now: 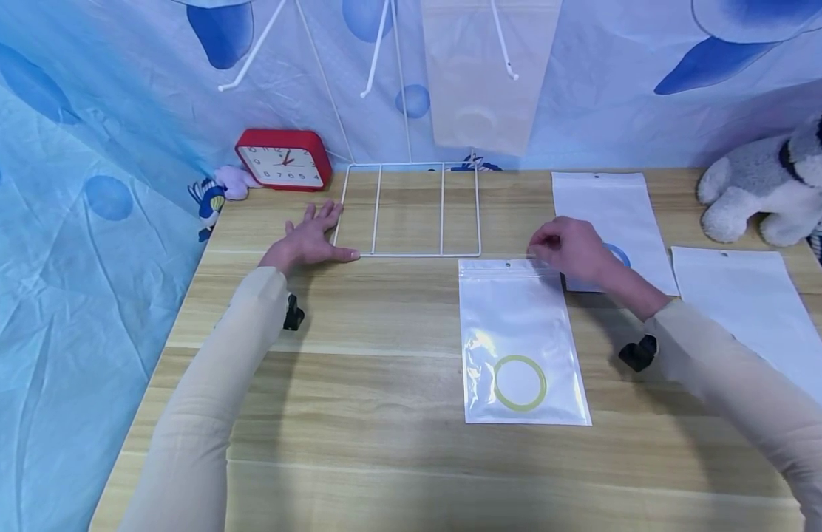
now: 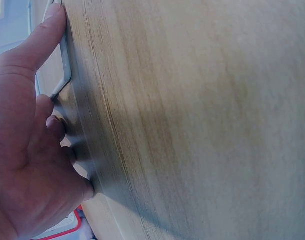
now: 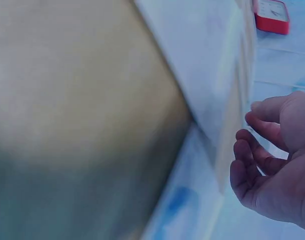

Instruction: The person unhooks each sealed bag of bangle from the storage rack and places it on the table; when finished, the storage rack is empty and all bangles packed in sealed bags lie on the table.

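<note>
One glossy white pouch holds a yellow-green ring; our left hand splays against wirework; unclear whether our right hand pinches.

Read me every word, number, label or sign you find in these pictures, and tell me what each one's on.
"9" and "3": on the face of the red clock, at its sides.
"8 7 6 5 4": along the bottom of that face.
Upper numerals: partly cut off by the rim; "12" and "2" still read.
Wrist views: the clock's markings are too blurred to read.
No lettering shows on the green-ringed pouch.
</note>
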The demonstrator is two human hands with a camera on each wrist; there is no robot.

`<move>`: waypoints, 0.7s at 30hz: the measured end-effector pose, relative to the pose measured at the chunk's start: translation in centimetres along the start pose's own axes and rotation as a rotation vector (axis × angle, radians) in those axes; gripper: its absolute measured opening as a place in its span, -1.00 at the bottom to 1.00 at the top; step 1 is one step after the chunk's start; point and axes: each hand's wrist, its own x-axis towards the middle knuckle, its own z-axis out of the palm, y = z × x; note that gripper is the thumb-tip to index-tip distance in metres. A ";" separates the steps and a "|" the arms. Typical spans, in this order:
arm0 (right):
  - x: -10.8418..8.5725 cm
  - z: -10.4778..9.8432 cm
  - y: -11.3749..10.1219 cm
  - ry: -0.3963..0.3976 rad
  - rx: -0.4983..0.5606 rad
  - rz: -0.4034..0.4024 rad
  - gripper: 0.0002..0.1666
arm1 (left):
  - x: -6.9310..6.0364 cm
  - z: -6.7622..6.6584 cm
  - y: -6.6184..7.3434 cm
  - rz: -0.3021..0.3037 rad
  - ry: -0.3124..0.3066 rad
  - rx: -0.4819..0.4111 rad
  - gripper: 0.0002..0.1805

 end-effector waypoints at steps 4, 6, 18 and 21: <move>1.1 -2.4 -0.7 0.084 0.042 -0.024 -0.83 | 0.0 0.0 -0.2 -0.001 -0.003 0.001 0.25; 2.1 -4.2 -1.4 0.113 0.079 0.006 -0.78 | 0.0 -0.2 -0.2 -0.004 -0.006 0.006 0.25; 8.7 -13.5 -5.1 0.397 0.308 0.110 -0.56 | 0.2 -2.7 0.3 -0.003 0.011 0.028 0.26; 9.8 -14.6 -5.8 0.407 0.331 0.138 -0.53 | 0.3 -2.7 0.3 -0.002 0.006 0.031 0.26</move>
